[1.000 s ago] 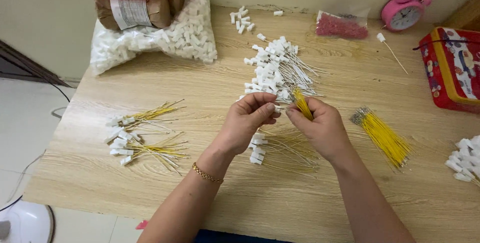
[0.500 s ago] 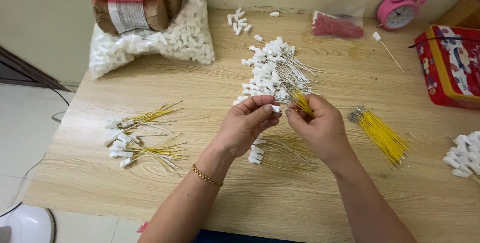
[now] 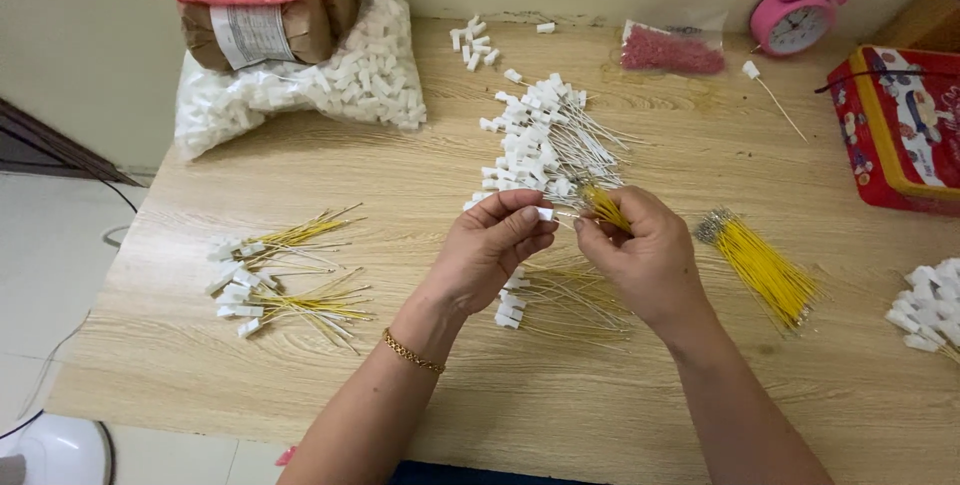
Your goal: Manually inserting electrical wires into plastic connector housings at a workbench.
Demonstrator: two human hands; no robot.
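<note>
Head view, looking down on a pale wooden bench (image 3: 300, 385) that fills most of the frame. At its far left lies a clear bag (image 3: 300, 95) of white plastic pieces, with a brown roll (image 3: 270, 30) wrapped in red on top. A red tin (image 3: 900, 125) sits at the right edge, a pink clock (image 3: 797, 17) behind it, and a small pouch of red bits (image 3: 672, 50) nearby. A heap of white connectors with pale wires (image 3: 545, 150) lies at centre, just beyond the hands. Left of the hands are two bunches of yellow wires with white ends (image 3: 275, 275); a loose yellow bundle (image 3: 765, 270) lies right of them, angled from upper left to lower right. More finished wires (image 3: 555, 300) lie under the hands.

Left hand (image 3: 490, 245) pinches a small white connector (image 3: 544, 213) between thumb and fingers, closed narrowly on it. Right hand (image 3: 645, 250) is closed around a short bunch of yellow wires (image 3: 605, 207), whose long axis runs from lower right up to upper left, tips pointing toward the connector. Both are held above the bench centre, almost touching.

Compared with half a second and a second ago, the hands sit in nearly the same place and keep the same grips; connector and wire tips remain close together, and the piles on the bench have not shifted.
</note>
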